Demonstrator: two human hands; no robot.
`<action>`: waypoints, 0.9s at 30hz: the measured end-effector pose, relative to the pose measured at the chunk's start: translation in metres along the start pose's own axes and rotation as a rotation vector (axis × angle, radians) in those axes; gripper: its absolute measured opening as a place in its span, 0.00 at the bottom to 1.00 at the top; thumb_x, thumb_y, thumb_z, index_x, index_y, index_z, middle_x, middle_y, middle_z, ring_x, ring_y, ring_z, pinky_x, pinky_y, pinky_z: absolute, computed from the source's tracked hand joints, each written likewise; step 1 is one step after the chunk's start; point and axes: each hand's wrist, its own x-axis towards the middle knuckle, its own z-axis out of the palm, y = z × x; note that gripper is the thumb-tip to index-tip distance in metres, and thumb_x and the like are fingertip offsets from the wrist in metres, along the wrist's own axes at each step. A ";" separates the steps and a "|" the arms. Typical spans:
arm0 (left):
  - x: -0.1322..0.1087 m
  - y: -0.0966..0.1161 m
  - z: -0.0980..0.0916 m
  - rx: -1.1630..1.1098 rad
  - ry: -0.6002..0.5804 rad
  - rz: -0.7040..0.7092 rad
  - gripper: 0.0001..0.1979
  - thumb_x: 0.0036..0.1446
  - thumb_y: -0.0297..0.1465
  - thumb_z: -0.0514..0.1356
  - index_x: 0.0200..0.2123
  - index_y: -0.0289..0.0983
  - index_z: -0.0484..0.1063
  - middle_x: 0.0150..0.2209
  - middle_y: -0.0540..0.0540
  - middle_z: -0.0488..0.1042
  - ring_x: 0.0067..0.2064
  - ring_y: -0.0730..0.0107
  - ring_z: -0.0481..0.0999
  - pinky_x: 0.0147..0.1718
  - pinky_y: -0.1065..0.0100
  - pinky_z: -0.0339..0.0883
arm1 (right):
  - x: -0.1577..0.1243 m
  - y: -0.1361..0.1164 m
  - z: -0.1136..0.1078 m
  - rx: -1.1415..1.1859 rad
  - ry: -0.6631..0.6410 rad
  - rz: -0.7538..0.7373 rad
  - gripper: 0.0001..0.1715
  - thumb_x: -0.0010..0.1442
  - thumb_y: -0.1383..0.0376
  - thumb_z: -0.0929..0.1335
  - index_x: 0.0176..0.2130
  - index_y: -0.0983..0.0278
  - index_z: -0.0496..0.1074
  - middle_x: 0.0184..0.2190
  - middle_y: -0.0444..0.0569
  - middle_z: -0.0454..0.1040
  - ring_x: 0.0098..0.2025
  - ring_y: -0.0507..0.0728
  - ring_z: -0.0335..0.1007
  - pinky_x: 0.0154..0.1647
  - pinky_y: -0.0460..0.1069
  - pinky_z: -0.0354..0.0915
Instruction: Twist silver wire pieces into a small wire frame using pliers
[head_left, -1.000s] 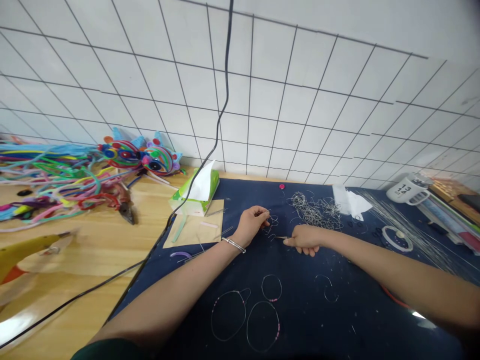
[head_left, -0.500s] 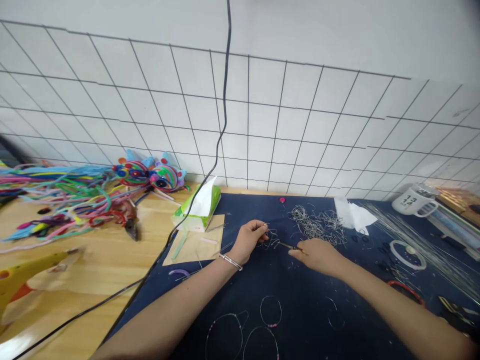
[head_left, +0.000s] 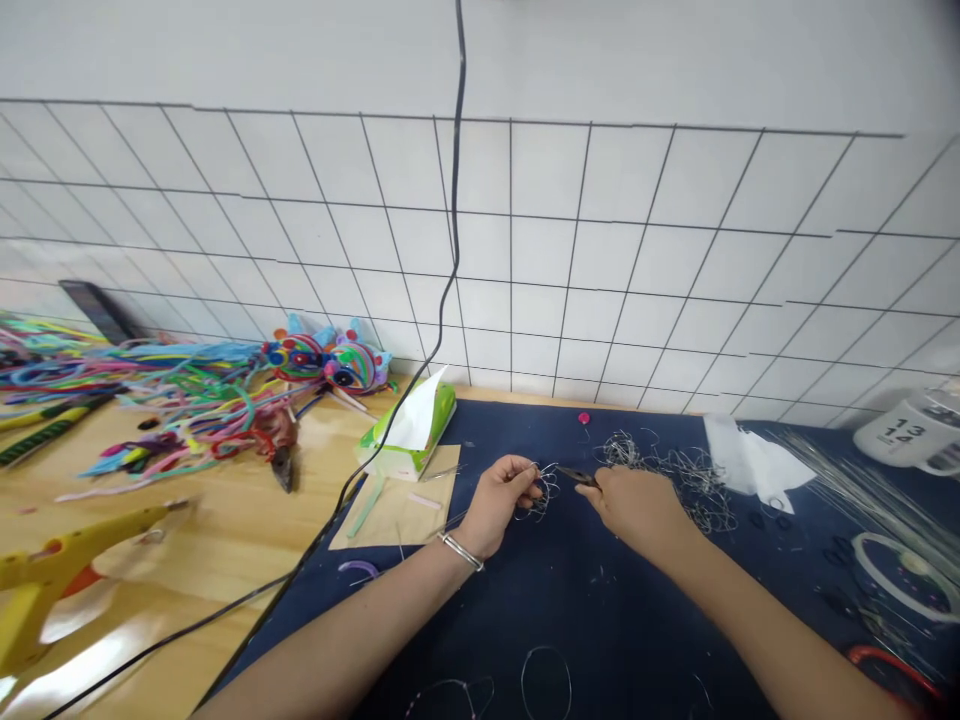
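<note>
Thin bent wire (head_left: 549,497) hangs from the pinched fingers of my left hand (head_left: 501,497), which wears a silver bangle (head_left: 460,551). My right hand (head_left: 641,508) is wrapped round a pair of pliers (head_left: 576,475). The pliers' tip points left and lies close by the wire; whether it touches cannot be made out. Behind my right hand, a tangled heap of wire (head_left: 697,480) spreads over the dark blue mat (head_left: 600,620).
On the left are a tissue pack (head_left: 401,458), colourful pipe cleaners (head_left: 217,400), spare pliers (head_left: 283,465) and a yellow glue gun (head_left: 82,550). A black cable (head_left: 445,300) hangs in front. At right stand a mug (head_left: 904,437) and straight wires (head_left: 870,490).
The view has shifted left and upward. The pliers in my right hand have turned from pointing at the wire's middle to its upper part. My left hand keeps its pinch.
</note>
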 end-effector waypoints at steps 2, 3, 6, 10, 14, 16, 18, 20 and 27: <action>0.002 -0.002 0.000 0.001 0.014 0.004 0.13 0.47 0.38 0.58 0.32 0.34 0.68 0.23 0.48 0.70 0.23 0.78 0.68 0.22 0.75 0.60 | 0.005 -0.002 0.001 0.000 -0.002 -0.009 0.30 0.58 0.48 0.49 0.34 0.63 0.67 0.29 0.53 0.70 0.29 0.57 0.68 0.28 0.48 0.59; 0.003 -0.003 -0.001 0.000 0.021 0.010 0.12 0.48 0.38 0.58 0.32 0.35 0.67 0.22 0.49 0.69 0.22 0.78 0.67 0.22 0.75 0.60 | 0.007 -0.003 0.002 0.001 0.002 -0.017 0.30 0.58 0.48 0.49 0.34 0.63 0.67 0.28 0.53 0.70 0.29 0.57 0.68 0.27 0.48 0.59; 0.006 -0.005 -0.002 -0.011 0.027 0.025 0.11 0.48 0.36 0.58 0.32 0.35 0.67 0.22 0.50 0.68 0.23 0.79 0.66 0.22 0.76 0.60 | 0.010 -0.005 0.009 -0.005 0.016 -0.039 0.30 0.58 0.48 0.49 0.33 0.63 0.67 0.28 0.53 0.70 0.28 0.57 0.68 0.25 0.48 0.58; 0.008 -0.005 -0.003 -0.012 0.035 0.031 0.10 0.47 0.35 0.58 0.33 0.36 0.66 0.23 0.51 0.66 0.23 0.79 0.66 0.23 0.75 0.61 | 0.011 -0.003 0.018 -0.004 -0.001 -0.059 0.29 0.58 0.48 0.49 0.32 0.63 0.67 0.28 0.53 0.70 0.27 0.57 0.68 0.25 0.48 0.58; 0.007 -0.003 0.001 -0.008 0.032 0.040 0.09 0.48 0.34 0.57 0.33 0.36 0.66 0.25 0.51 0.65 0.24 0.79 0.65 0.26 0.75 0.61 | 0.012 -0.003 0.022 0.017 -0.012 -0.069 0.29 0.58 0.48 0.49 0.32 0.62 0.67 0.27 0.52 0.70 0.27 0.57 0.68 0.25 0.48 0.58; 0.006 -0.003 0.003 0.000 0.033 0.052 0.08 0.50 0.34 0.56 0.33 0.36 0.65 0.25 0.51 0.65 0.25 0.79 0.65 0.26 0.75 0.60 | 0.011 -0.004 0.023 0.013 0.023 -0.065 0.29 0.58 0.49 0.50 0.32 0.63 0.67 0.27 0.52 0.69 0.26 0.57 0.68 0.25 0.48 0.57; 0.005 -0.003 0.006 0.012 0.033 0.072 0.08 0.51 0.34 0.55 0.33 0.37 0.65 0.25 0.51 0.65 0.25 0.78 0.64 0.27 0.74 0.60 | 0.010 -0.005 0.023 -0.010 0.108 -0.047 0.28 0.59 0.50 0.50 0.32 0.63 0.67 0.27 0.53 0.69 0.27 0.58 0.67 0.25 0.48 0.57; 0.003 -0.002 0.008 0.038 0.050 0.096 0.07 0.52 0.33 0.54 0.34 0.37 0.64 0.25 0.52 0.64 0.25 0.78 0.64 0.28 0.74 0.60 | 0.009 -0.007 0.023 -0.035 0.202 -0.021 0.27 0.60 0.52 0.49 0.31 0.64 0.66 0.27 0.54 0.68 0.29 0.58 0.67 0.27 0.49 0.57; -0.002 0.000 0.010 0.185 0.167 0.202 0.08 0.53 0.35 0.52 0.36 0.38 0.65 0.25 0.51 0.65 0.28 0.75 0.65 0.30 0.73 0.60 | 0.006 -0.015 0.020 -0.006 0.180 -0.025 0.26 0.59 0.52 0.51 0.31 0.64 0.67 0.26 0.53 0.68 0.27 0.56 0.66 0.26 0.48 0.57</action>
